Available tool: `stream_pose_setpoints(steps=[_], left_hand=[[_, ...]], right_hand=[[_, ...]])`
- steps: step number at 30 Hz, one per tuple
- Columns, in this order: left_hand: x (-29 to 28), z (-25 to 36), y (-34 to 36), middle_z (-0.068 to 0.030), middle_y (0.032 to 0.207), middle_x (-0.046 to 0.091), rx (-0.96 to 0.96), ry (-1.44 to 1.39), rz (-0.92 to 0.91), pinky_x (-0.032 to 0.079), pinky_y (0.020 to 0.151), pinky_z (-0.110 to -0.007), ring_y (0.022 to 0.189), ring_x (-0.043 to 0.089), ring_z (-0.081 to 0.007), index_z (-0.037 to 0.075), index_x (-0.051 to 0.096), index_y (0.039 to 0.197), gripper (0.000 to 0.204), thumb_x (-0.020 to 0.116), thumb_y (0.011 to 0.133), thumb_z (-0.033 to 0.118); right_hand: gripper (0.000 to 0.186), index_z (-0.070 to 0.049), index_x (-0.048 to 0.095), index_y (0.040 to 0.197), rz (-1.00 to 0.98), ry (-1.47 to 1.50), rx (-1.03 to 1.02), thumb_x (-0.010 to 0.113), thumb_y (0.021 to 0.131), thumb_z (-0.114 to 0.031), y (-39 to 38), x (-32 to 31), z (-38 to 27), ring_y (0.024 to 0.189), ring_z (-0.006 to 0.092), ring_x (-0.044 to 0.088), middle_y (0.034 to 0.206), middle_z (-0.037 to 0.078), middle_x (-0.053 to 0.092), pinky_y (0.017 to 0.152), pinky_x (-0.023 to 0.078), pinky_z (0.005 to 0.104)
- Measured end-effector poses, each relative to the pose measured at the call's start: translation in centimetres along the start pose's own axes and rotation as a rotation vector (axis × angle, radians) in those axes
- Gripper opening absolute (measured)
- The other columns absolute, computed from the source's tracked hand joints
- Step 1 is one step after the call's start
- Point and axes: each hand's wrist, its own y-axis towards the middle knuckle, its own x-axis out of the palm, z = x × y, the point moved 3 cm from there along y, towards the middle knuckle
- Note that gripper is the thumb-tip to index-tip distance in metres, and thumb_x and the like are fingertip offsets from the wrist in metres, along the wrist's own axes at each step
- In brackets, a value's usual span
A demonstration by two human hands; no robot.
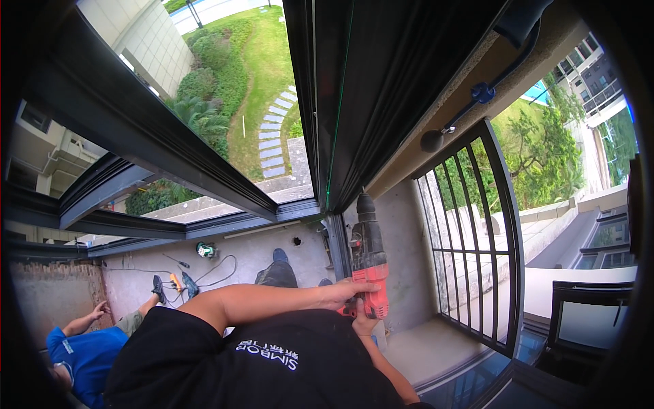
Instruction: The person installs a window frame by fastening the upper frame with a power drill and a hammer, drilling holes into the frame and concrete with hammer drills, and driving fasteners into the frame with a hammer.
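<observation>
A red and black hammer drill (368, 253) is held in both hands close to my body, its chuck pointing away from me. My left hand (346, 293) comes in from the left and closes around the drill's red body. At the rear handle, my right hand (365, 322) is wrapped on from below, its fingers partly hidden. The front end of the drill meets the strip beside the dark window frame (340, 88); whether the bit is in the wall cannot be made out. A thin green laser line runs down that frame.
A person in a blue shirt (88, 354) is at the lower left, one hand raised. On the floor lie a green-glowing device (206, 250), power tools (185, 285) and a looping cable (228, 267). To the right stands a dark barred railing (480, 252); window panes with dark frames fill the left.
</observation>
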Motion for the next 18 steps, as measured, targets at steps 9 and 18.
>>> stream_pose_setpoints(steps=[9,18], left_hand=[[-0.33,-0.03,0.21,-0.0042,0.121,0.073,0.005,-0.022,-0.007,0.056,0.097,-0.032,0.11,0.069,-0.015,0.009,0.068,0.131,0.04,0.078,0.097,0.028],[-0.35,0.15,0.26,-0.0015,0.12,0.072,0.018,0.003,0.009,0.055,0.095,-0.033,0.11,0.067,-0.0151,0.01,0.068,0.13,0.04,0.078,0.097,0.029]], right_hand=[[0.044,0.003,0.06,0.133,-0.014,-0.012,0.018,0.077,0.096,-0.013,0.07,0.01,0.21,0.109,0.0212,0.068,0.123,0.011,0.069,0.095,0.054,0.0366],[0.041,0.003,0.061,0.131,0.018,0.01,0.003,0.077,0.096,-0.012,0.32,0.37,-0.18,0.106,0.0207,0.068,0.121,0.011,0.069,0.094,0.054,0.0363]])
